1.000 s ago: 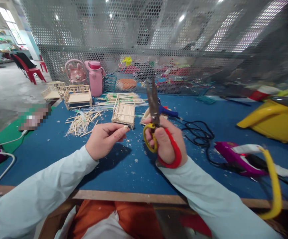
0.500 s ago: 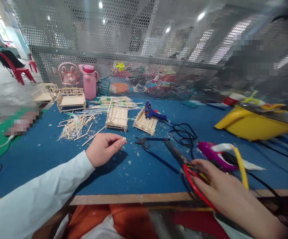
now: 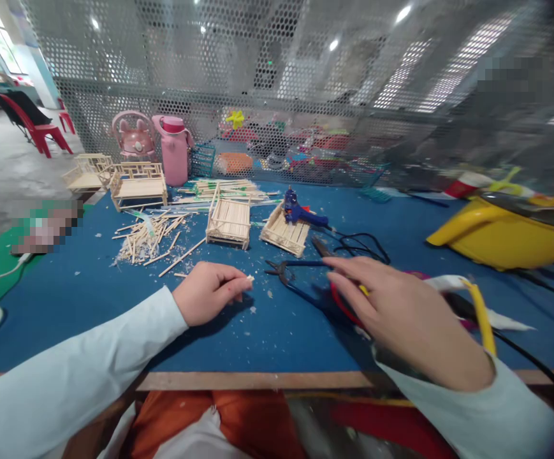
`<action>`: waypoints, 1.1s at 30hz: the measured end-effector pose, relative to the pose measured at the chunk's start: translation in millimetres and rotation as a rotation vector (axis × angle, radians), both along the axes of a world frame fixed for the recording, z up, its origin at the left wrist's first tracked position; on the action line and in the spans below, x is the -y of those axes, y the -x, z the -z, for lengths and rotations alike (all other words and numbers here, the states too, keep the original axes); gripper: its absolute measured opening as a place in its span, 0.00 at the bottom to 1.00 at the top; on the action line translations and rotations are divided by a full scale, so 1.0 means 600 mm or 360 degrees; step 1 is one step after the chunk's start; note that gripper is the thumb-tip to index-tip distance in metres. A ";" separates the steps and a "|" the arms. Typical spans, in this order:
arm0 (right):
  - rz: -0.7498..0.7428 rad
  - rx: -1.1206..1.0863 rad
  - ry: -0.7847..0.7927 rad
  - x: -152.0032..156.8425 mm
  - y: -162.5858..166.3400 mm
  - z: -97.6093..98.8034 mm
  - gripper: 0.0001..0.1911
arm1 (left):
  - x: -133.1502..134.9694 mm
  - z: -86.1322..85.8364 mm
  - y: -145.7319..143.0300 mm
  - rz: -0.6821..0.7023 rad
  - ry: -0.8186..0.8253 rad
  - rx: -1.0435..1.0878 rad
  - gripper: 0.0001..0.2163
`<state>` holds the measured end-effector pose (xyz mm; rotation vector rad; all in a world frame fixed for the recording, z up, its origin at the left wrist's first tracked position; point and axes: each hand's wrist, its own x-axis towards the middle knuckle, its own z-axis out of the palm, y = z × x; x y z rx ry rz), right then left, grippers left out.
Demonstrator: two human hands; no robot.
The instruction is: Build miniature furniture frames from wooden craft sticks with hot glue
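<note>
My left hand [image 3: 212, 293] is closed in a pinch, with a tiny pale piece of wooden stick [image 3: 250, 278] between thumb and fingertips, over the blue tabletop. My right hand [image 3: 391, 312] is wrapped over red-handled shears [image 3: 322, 247]; their dark blade sticks out beyond my fingers, and most of the handles are hidden beneath the hand. Blue-handled pliers [image 3: 281, 271] lie between my hands, one handle end close to my right fingertips. Behind them stand a small stick-built frame [image 3: 229, 223] and another stick piece [image 3: 279, 236] with a blue glue gun [image 3: 298, 210] on it.
Loose sticks [image 3: 147, 239] lie at left, bundles [image 3: 229, 189] behind. Two more stick models [image 3: 139, 185] stand near a pink bottle [image 3: 174, 153]. A black cord [image 3: 367, 239] coils right of the glue gun. A yellow container [image 3: 510, 233] is at far right; metal mesh [image 3: 238, 64] rises behind.
My right hand has moved forward and left with the shears, bringing them behind the pliers' handles. My left hand keeps its pinch and shifts slightly right in view.
</note>
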<state>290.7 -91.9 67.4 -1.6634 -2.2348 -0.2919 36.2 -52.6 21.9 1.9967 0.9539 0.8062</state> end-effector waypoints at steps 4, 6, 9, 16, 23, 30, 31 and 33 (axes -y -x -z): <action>-0.0487 -0.0507 0.0473 -0.034 0.094 -0.018 0.15 | -0.002 0.005 -0.004 -0.0022 -0.0027 -0.0004 0.14; -0.0582 -0.0602 0.0682 -0.062 0.122 -0.015 0.13 | -0.006 0.006 -0.002 -0.0066 -0.0096 -0.0040 0.14; -0.0677 -0.0693 0.0828 -0.092 0.137 -0.005 0.10 | -0.013 0.006 0.002 -0.0139 -0.0220 -0.0134 0.12; -0.0688 -0.1026 0.0977 -0.099 0.127 0.019 0.09 | -0.022 0.012 0.000 -0.0185 -0.0401 -0.0336 0.13; -0.0540 -0.1494 0.1293 -0.114 0.131 0.047 0.07 | -0.021 0.013 -0.006 -0.0161 -0.0283 -0.0290 0.10; -0.0593 -0.1661 0.1334 -0.112 0.130 0.059 0.09 | -0.012 0.003 0.000 -0.0253 -0.0216 -0.0211 0.12; -0.0630 -0.1699 0.1331 -0.112 0.129 0.060 0.10 | -0.011 0.001 0.001 -0.0260 -0.0187 -0.0165 0.12; -0.0703 -0.1783 0.1310 -0.112 0.126 0.061 0.13 | -0.011 -0.003 0.002 -0.0283 -0.0076 -0.0037 0.13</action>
